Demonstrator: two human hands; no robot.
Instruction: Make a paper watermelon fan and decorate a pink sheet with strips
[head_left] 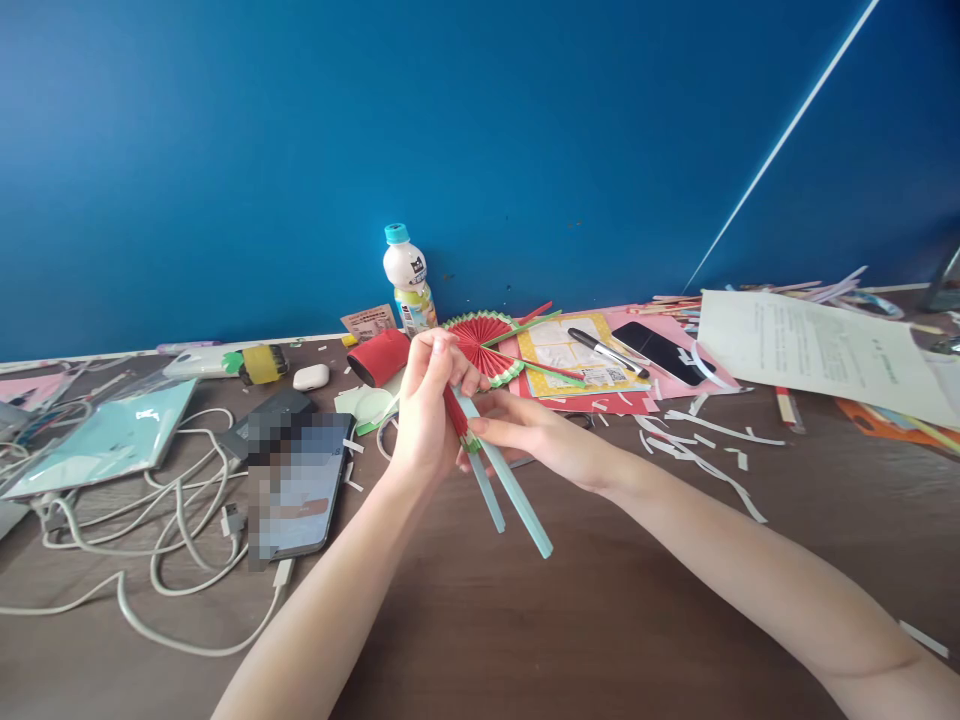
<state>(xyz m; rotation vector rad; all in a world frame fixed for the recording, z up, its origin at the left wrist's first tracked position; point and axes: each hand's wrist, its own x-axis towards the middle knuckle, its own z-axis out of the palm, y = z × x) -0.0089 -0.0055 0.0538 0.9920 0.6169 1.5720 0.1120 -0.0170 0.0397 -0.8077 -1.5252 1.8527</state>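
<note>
Above the middle of the table, both hands grip a folded paper fan (pixel 456 420) of red and green pleats with two pale blue handle strips pointing down towards me. My left hand (pixel 429 405) wraps its upper part, thumb and fingers closed over the pleats. Lower down, my right hand (pixel 525 432) pinches the fan where the pleats meet the blue strips; some of its fingers are hidden behind. Just beyond my hands lies an opened round paper fan (pixel 487 345), red with a green edge and red and green sticks.
A bottle (pixel 409 280) stands against the blue wall, beside a red roll (pixel 379 357). To the left lie a phone (pixel 307 490), tangled white cables (pixel 180 520) and an earbud case (pixel 311 377). A marker (pixel 607 352), a black phone (pixel 660 350), paper scraps (pixel 697 440) and a printed sheet (pixel 817 345) lie right.
</note>
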